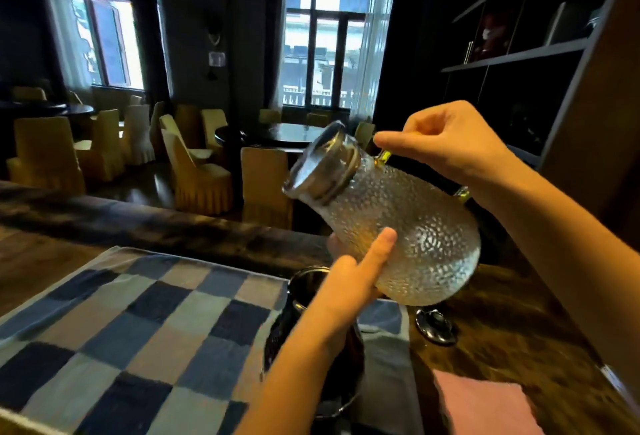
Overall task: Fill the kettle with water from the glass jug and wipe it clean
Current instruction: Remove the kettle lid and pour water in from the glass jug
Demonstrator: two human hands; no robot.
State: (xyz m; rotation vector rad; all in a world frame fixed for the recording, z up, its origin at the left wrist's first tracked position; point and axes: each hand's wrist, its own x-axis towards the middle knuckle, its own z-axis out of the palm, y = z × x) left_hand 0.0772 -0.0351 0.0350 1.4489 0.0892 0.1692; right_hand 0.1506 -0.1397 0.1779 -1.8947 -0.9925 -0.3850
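Head camera, and the glass jug (398, 226) is up in the air over the wooden counter (512, 313), tipped hard over with its metal-banded mouth aimed up and to the left, higher than its base. The right hand (446, 143) is curled tight round the yellow-green handle (382, 157). The left hand (346, 289) cradles the dimpled belly from underneath, thumb laid flat on the near glass, fingertips just peeking round the far side. Right below that left wrist sits the dark kettle (282, 334), mouth open, standing on a blue checked cloth (138, 323). What looks like its dark lid (435, 327) lies on the counter just beside it, and a pink cloth (485, 407) waits near the bottom right. No stream shows, and I can't read the water level through that textured glass. So this looks like the line-up before the pour. To do it well, bring the spout directly over the kettle's opening first, because at present it points past it. Then let the right hand roll the jug slowly while the left steadies the weight. Keep the lip low and close to the rim, or the water lands on the cloth.
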